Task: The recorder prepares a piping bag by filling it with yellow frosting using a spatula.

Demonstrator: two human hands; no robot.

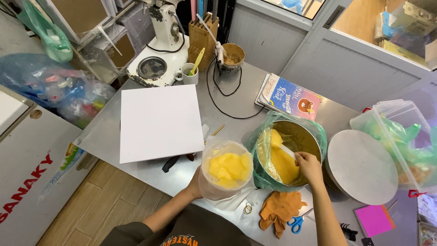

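Left hand (195, 184) grips cream-filled bag (226, 169); blue booklet (291, 97) behind bowl (304, 135).

I see bare left hand (195, 184) and right hand (308, 166), forearms uncovered, no gloves or rings visible. Dark brown-olive T-shirt (191, 230) at bottom centre of frame, orange curved lettering on chest.

One head-worn view looks steeply down from above the counter's (227, 98) near edge, facing its far edge and the wall behind. It sits close over both hands, taking in the counter and floor left.
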